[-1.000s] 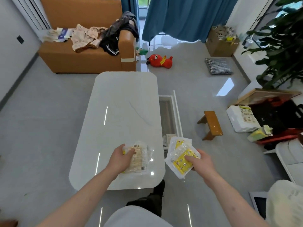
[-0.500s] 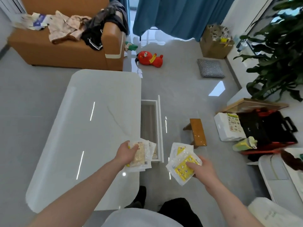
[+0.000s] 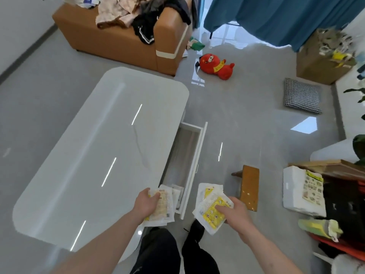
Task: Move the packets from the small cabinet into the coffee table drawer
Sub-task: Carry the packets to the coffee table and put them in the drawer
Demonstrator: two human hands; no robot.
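My left hand (image 3: 145,204) grips a clear packet with pale tan contents (image 3: 163,209) over the near right corner of the white coffee table (image 3: 94,155). My right hand (image 3: 234,214) holds a small stack of white and yellow packets (image 3: 210,210) above the floor, just right of the drawer's front panel. The table's drawer (image 3: 198,155) stands pulled out to the right, between my two hands and beyond them. At its near end lies a white packet (image 3: 176,191), partly hidden by the left-hand packet. The small cabinet is not identifiable in this view.
A low wooden stool (image 3: 249,186) stands on the floor right of the drawer. Further right are a white foam box (image 3: 296,192) and a black and red case. Beyond lie a red plush toy (image 3: 216,68), a checked cushion (image 3: 302,95), a cardboard box and an orange sofa (image 3: 118,42).
I have stepped right along the table; the open drawer now lies directly ahead. My left hand has carried its packet from the tabletop to the table's near right corner, beside the drawer.
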